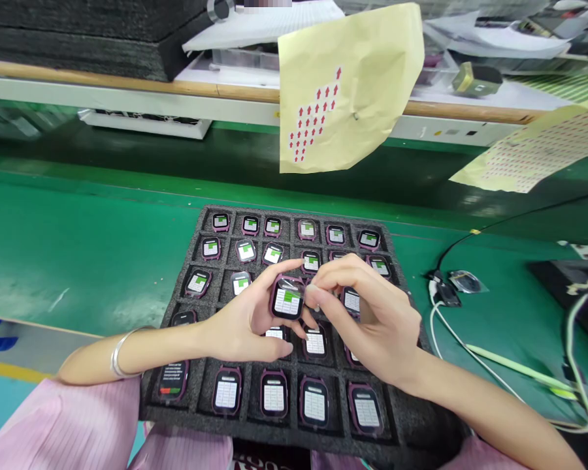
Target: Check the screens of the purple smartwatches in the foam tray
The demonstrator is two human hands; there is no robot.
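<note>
Purple-framed watch [288, 297] is sitting in the left hand [247, 323], face up, fingers wrapped around and behind it, thumb sticking out free below. Right hand [379, 320] has thumb and index tips pinched together right at the watch's right edge; can't tell if anything's between them. Under both hands there's a black foam tray [421, 421] of other watches [227, 391], a few partly blocked by the hands. Far right, a yellow sheet [529, 153] gets cut off.

Hands [247, 323] at watch [287, 298] (screen lit), foam tray [421, 421] beneath
</note>
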